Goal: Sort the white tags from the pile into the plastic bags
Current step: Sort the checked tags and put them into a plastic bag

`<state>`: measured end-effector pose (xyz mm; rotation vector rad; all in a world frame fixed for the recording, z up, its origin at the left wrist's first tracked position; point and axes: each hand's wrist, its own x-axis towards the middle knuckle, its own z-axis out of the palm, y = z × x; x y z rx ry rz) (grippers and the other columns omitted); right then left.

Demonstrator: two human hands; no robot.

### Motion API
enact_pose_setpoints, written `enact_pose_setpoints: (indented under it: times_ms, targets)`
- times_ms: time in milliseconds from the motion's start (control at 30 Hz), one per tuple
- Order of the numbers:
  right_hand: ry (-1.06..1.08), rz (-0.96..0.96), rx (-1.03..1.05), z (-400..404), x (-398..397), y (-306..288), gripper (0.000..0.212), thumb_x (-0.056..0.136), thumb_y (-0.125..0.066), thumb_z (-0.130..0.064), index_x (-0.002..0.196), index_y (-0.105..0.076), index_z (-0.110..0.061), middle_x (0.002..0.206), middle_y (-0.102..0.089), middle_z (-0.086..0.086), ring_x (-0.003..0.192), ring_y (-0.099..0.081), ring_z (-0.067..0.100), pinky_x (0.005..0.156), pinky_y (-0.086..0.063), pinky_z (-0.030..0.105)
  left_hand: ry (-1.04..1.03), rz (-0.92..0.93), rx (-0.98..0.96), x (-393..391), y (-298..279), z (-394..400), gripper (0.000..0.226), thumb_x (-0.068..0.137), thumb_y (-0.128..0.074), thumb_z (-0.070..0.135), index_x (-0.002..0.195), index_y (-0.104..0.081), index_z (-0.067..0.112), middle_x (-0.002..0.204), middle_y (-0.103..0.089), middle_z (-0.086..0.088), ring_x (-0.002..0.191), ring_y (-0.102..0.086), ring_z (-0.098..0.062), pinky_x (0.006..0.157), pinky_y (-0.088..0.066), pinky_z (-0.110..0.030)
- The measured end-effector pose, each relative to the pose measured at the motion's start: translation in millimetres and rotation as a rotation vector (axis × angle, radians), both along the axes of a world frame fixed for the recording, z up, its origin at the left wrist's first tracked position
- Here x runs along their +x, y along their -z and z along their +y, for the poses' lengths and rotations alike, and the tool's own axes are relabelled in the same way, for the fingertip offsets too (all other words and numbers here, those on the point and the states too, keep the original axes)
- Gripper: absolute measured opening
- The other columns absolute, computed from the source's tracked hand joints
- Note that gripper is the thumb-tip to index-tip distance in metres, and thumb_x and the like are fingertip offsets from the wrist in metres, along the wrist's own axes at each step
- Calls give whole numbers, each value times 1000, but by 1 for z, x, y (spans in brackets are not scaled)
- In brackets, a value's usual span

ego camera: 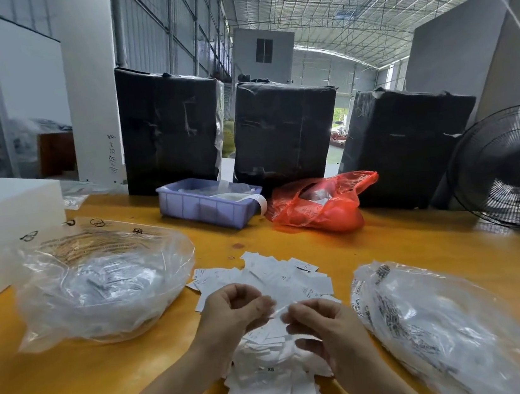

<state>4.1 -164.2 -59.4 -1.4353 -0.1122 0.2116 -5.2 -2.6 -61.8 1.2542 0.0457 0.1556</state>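
I see my left hand (234, 312) and right hand (319, 328), fingers curled, pinching 1 white tag (281, 309) over the pile (276, 380).

Bare desk (77, 379) lies open left of the hands (278, 320). Plastic bags flank both sides (104, 283) (441, 331); tag pile (276, 380) fills the space beneath and ahead.
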Motion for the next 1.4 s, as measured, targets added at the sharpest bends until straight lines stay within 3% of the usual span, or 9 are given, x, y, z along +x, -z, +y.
enact_pose_setpoints:
  times_ms: [200,333,533,633,833,1000,1133,1267,1400]
  targets:
    - [72,-100,-40,-3,1,-2,5,86,-62,-3,82,-65,-1,73,-72,12,62,-65,14,62,-51,25,166,53,162,0,-1,6,47,67,-76,-12,106,-52,2,78,-71,-10,69,-69,-20,62,-54,-25]
    - [-42,-356,-257,-1,0,-5,9,84,-62,3,77,-66,-3,61,-67,2,59,-60,10,58,-48,20,385,107,191,-1,-6,13,68,55,-89,14,116,-57,13,95,-73,-9,81,-69,-20,73,-57,-31]
    - [-67,-520,-464,11,17,-12,16,87,-62,-1,80,-65,-15,66,-68,0,62,-62,11,61,-49,19,64,51,227,3,-5,17,14,67,-79,10,77,-71,3,63,-67,-6,55,-59,-12,55,-50,-19]
    - [-96,-597,-724,15,27,-6,7,85,-69,-12,92,-69,-14,82,-70,-2,76,-64,10,71,-51,20,-76,49,157,8,-5,28,10,69,-77,8,73,-69,3,63,-69,-6,54,-62,-11,58,-53,-20]
    - [-309,-746,-1164,35,29,6,53,76,-72,-47,119,-64,-17,114,-64,0,107,-54,13,86,-43,25,-147,46,130,11,1,34,12,76,-72,10,80,-70,-1,75,-74,-11,63,-68,-14,64,-56,-23]
    - [-244,-803,-1093,35,28,8,32,84,-65,-33,94,-68,-3,94,-68,13,89,-61,25,78,-48,38,-139,41,157,12,4,32,11,83,-66,9,78,-71,1,76,-74,-13,65,-68,-15,64,-55,-23]
    - [-183,-706,-1036,36,26,11,32,81,-67,-47,82,-73,-16,83,-67,-2,79,-57,11,73,-45,31,-142,39,131,13,4,30,10,84,-65,7,86,-69,-3,80,-74,-14,69,-69,-18,63,-56,-21]
    - [-112,-645,-1107,47,29,15,33,77,-71,-41,103,-67,-21,102,-65,-4,101,-53,13,85,-45,30,-151,33,120,11,4,29,9,80,-68,4,86,-68,-2,80,-74,-13,67,-70,-16,60,-55,-19]
    - [-37,-541,-955,46,32,12,30,75,-69,-14,105,-67,-15,92,-61,-3,85,-55,9,67,-40,17,-146,34,50,10,2,29,16,71,-73,-5,84,-65,-1,75,-72,-17,64,-69,-20,61,-56,-22]
